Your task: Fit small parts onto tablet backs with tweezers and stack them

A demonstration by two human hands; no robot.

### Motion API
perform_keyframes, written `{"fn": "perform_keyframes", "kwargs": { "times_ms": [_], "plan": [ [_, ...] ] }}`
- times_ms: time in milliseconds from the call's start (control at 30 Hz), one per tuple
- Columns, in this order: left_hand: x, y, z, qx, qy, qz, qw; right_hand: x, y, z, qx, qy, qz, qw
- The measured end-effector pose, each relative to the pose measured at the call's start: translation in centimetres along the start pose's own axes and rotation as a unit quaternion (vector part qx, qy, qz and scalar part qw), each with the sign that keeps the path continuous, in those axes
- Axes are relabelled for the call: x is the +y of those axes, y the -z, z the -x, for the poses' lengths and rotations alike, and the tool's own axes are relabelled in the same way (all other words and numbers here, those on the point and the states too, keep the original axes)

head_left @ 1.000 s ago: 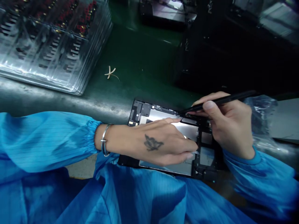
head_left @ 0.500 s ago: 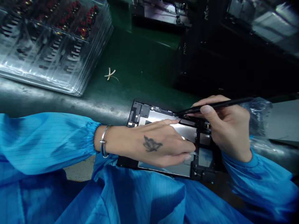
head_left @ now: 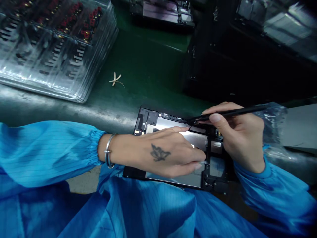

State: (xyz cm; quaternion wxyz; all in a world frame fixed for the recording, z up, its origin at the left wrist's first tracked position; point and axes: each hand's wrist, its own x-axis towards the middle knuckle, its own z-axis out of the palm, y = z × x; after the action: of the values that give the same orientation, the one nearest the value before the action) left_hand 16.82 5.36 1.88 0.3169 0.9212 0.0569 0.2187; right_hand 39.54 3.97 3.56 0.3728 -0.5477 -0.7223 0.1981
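Note:
An opened tablet (head_left: 148, 115) with bare inner parts and silvery panels lies at the bench edge in front of me. Across it rests my left hand (head_left: 170, 152), its index finger stretched to the upper frame. The thumb and other fingers are curled in near the tablet's middle; what they hold, if anything, is hidden. My right hand (head_left: 237, 135) grips black tweezers (head_left: 230, 112) over the tablet's upper right part. The tweezers' tips reach down to the upper frame, close to my left index fingertip. Whether anything small sits between the tips cannot be seen.
Stacked clear plastic trays (head_left: 66, 66) with red-wired small parts stand at the left. Cream strips (head_left: 115, 79) lie on the green mat (head_left: 148, 59). Another open device (head_left: 160, 13) is at the back. A dark stack (head_left: 235, 62) rises at right, beside a clear bag (head_left: 274, 122).
The view has shifted slightly. Both hands, the tweezers and the tablet keep nearly the same positions relative to one another.

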Motion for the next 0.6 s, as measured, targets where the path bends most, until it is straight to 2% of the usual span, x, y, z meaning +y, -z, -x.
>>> {"fn": "perform_keyframes", "kwargs": {
  "times_ms": [167, 267, 467, 600],
  "plan": [
    [-0.05, 0.0, -0.04, 0.001, -0.004, 0.016, 1.0, 0.81, -0.01, 0.12, 0.031, -0.073, -0.085, 0.993],
    [-0.05, -0.02, -0.05, 0.001, -0.005, 0.018, 1.0, 1.06, -0.18, 0.18, 0.041, -0.083, -0.141, 0.986],
    [0.03, -0.11, -0.06, 0.003, -0.007, 0.011, 1.0, 0.55, -0.42, 0.18, 0.018, -0.032, -0.043, 0.998],
    [-0.01, -0.06, -0.1, 0.003, -0.008, 0.017, 1.0, 0.27, -0.42, 0.14, 0.018, -0.013, -0.031, 0.999]
  ]
}}
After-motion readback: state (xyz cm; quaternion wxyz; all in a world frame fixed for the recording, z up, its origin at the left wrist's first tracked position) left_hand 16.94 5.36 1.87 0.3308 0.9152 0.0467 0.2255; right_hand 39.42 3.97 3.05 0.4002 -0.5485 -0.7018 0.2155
